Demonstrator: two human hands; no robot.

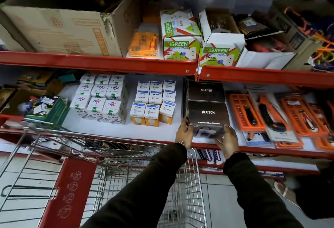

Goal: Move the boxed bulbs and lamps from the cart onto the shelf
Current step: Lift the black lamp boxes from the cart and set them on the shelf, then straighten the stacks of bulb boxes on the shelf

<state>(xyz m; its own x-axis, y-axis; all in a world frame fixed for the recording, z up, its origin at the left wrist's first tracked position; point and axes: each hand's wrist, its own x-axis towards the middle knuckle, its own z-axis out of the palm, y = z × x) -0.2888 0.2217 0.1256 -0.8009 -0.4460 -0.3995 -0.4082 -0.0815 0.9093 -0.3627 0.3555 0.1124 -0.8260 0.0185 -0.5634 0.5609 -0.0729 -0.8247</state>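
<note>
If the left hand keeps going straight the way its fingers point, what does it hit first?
The left hand already grips the front black Neuton box by its left side. Pointing up and into the shelf, it would probably next brush the rear Neuton box behind, though depth is unclear.

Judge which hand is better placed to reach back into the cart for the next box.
Left, probably. The left hand grips the front Neuton box on its cart side, directly above the cart basket. The right hand holds the far side, beside the orange tool packs, farther from the basket.
</note>
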